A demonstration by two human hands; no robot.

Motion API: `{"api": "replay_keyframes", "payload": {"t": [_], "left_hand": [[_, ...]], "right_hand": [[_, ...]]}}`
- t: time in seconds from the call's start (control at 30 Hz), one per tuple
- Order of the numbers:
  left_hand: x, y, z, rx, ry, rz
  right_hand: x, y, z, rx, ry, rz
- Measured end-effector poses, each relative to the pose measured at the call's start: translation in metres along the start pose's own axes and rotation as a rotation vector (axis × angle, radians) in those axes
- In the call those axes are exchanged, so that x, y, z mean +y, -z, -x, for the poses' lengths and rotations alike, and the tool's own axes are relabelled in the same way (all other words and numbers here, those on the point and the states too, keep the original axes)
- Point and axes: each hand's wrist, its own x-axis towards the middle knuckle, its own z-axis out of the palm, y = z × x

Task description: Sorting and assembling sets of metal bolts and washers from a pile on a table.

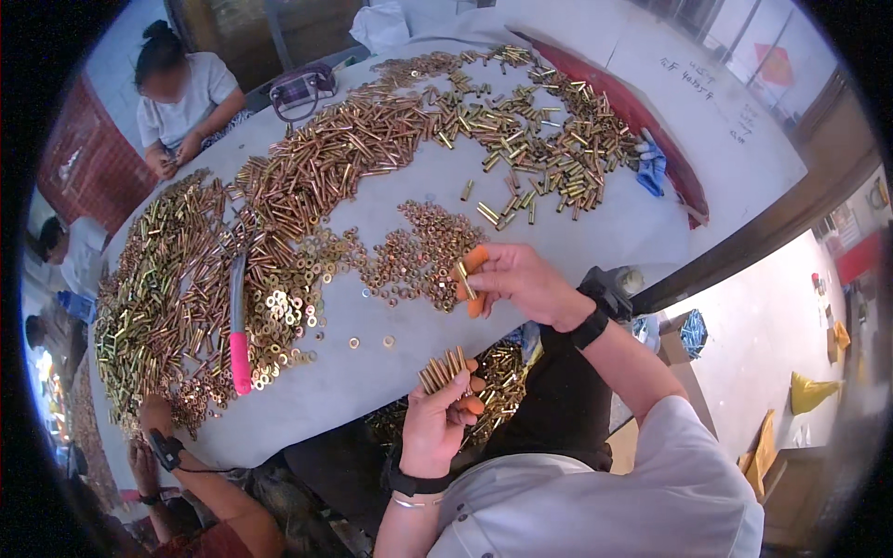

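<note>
Brass tube point(464, 279) pinched between thumb and orange-capped fingers of right hand point(530, 277), just above near edge of table point(335, 405). Bundle of tubes point(441, 371) grasped side by side in left hand point(432, 423), nearer and slightly left. Below table edge, brass heap point(502, 386) beside dark trousers point(569, 400); container, if any, hidden. Just beyond right hand, pile of nuts point(423, 249); farther left, washers point(296, 307). Pink-handled tool point(240, 358) between washers and left heap point(153, 307). Far middle, long pile point(344, 149); far right, scattered tubes point(516, 144) and blue glove point(651, 170). Near left, co-worker's hand point(156, 415) at left heap, hold unclear; far left, seated co-worker point(191, 98). Probably far from finished: one handful gathered, brass heap perhaps already sorted, many pieces left on table. Too small to tell: any nuts fitted onto tubes.
</note>
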Motion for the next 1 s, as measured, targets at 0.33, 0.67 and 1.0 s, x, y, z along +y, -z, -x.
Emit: {"api": "replay_keyframes", "payload": {"t": [0.33, 0.67, 1.0], "left_hand": [[-0.004, -0.016, 0.015, 0.081, -0.071, -0.006], [-0.006, -0.016, 0.032, 0.062, -0.115, 0.01], [-0.016, -0.016, 0.038, 0.096, -0.09, -0.106]], "right_hand": [[0.018, -0.02, 0.039, 0.014, -0.004, -0.07], [0.029, -0.035, 0.059, -0.006, 0.032, -0.117], [0.038, -0.041, 0.073, 0.149, 0.145, 0.02]]}}
